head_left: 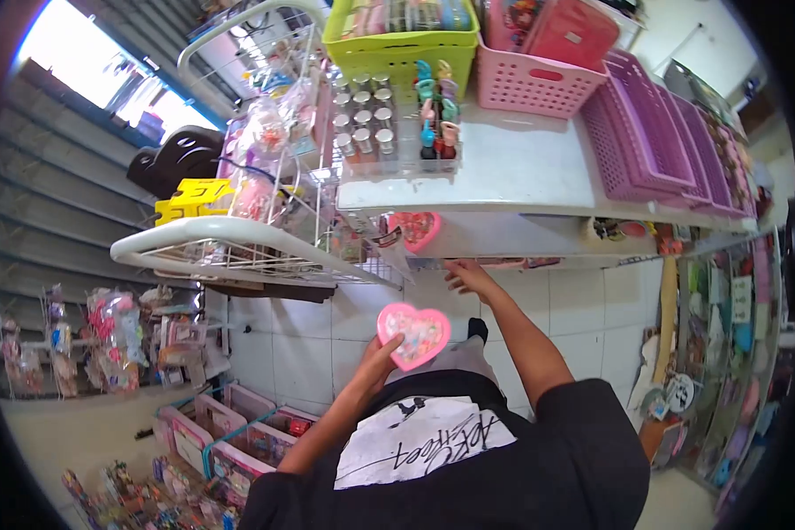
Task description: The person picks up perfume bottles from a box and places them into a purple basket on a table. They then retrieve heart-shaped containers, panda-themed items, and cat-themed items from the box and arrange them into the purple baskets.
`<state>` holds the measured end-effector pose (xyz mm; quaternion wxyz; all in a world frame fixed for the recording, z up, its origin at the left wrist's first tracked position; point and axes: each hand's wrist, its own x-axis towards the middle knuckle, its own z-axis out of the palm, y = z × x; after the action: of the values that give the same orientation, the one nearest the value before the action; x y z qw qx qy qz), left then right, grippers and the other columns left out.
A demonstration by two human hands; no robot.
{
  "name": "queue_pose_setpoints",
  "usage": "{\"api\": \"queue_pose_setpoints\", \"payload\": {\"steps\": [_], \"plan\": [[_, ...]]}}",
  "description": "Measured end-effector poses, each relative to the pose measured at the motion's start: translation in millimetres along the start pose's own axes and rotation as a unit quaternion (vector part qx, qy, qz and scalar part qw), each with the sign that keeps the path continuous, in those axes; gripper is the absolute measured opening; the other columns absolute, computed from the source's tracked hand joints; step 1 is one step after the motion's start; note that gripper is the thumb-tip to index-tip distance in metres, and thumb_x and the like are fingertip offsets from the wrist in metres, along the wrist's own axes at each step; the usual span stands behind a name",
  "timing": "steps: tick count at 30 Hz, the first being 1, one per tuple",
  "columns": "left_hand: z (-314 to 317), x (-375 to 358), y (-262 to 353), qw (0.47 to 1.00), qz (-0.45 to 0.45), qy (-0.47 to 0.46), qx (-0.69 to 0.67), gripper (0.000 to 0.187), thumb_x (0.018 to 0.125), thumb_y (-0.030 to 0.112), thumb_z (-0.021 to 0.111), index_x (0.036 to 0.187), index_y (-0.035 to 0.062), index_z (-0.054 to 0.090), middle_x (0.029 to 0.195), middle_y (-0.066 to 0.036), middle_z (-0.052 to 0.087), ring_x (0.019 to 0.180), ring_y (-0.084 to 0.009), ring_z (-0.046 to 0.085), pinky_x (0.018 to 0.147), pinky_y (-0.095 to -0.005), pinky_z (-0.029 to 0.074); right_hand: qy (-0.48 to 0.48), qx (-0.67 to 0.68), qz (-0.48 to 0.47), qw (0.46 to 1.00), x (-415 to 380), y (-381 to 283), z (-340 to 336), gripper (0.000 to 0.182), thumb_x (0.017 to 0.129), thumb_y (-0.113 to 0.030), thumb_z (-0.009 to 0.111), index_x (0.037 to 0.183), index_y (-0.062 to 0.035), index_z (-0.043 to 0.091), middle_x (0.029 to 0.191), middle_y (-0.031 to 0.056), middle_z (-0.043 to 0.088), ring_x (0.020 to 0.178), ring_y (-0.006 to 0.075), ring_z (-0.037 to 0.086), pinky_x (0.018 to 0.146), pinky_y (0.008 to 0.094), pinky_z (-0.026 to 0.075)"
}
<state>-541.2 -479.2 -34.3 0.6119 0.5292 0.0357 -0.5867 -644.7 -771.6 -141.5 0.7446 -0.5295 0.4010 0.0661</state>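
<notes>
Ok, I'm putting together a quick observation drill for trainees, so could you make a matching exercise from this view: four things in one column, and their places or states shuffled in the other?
Column one
1. Left hand
2. Right hand
3. Lime-green basket
4. Purple baskets

Column two
A. Just right of the pink basket
B. Near the front edge of the lower shelf
C. Holding a pink heart-shaped box
D. Just left of the pink basket

Right pairs: 1-C, 2-B, 3-D, 4-A
</notes>
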Motion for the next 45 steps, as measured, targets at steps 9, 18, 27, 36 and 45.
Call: {"api": "queue_pose_setpoints", "payload": {"steps": [9,18,27,36,45], "plan": [[109,78,3,0.994,0.052,-0.058,-0.077,0.043,0.098,0.023,0.063,0.135,0.0081,0.047,0.127,-0.007,0.058,0.113,-0.017,0.061,0.094,-0.0339,0.052,0.058,0.23,-0.156,0.959,-143,-19,2,0.065,0.097,-0.041,0.058,0.15,-0.0128,0.03,0.135,0.0084,0.053,0.111,0.0197,0.059,0.086,0.0377,0.054],[72,41,0,0.997,0.052,-0.048,0.022,0.053,0.102,0.043,0.049,0.14,0.0057,0.047,0.13,-0.01,0.059,0.114,-0.0219,0.058,0.096,-0.0358,0.045,0.259,0.074,-0.214,0.939,45,-91,-56,0.046,0.092,-0.025,0.068,0.129,-0.0029,0.052,0.116,0.013,0.063,0.1,0.0215,0.064,0.083,0.0372,0.055],[-27,-72,-148,0.949,0.073,0.306,0.002,0.046,0.098,0.041,0.057,0.129,0.0066,0.055,0.118,-0.008,0.065,0.102,-0.0175,0.063,0.083,-0.0316,0.048,0.139,-0.265,-0.299,0.906,214,-101,-26,0.047,0.093,-0.029,0.065,0.129,-0.0012,0.053,0.116,0.0181,0.063,0.099,0.0269,0.065,0.081,0.0405,0.056],[12,-82,-182,0.917,0.042,0.383,-0.102,0.041,0.1,0.039,0.055,0.127,0.0084,0.054,0.118,-0.007,0.065,0.102,-0.0158,0.064,0.084,-0.0296,0.048,0.067,-0.467,-0.308,0.826,268,-52,-22,0.047,0.094,-0.03,0.064,0.128,-0.0005,0.054,0.117,0.0206,0.062,0.101,0.0302,0.065,0.083,0.0415,0.055],[5,-74,-181,0.915,0.06,0.385,-0.101,0.041,0.1,0.039,0.056,0.127,0.0083,0.054,0.118,-0.007,0.065,0.101,-0.0162,0.064,0.084,-0.0301,0.048,0.069,-0.606,-0.306,0.731,319,-29,-47,0.047,0.094,-0.032,0.063,0.127,0.0002,0.055,0.118,0.023,0.062,0.102,0.0335,0.064,0.085,0.0425,0.054]]}}
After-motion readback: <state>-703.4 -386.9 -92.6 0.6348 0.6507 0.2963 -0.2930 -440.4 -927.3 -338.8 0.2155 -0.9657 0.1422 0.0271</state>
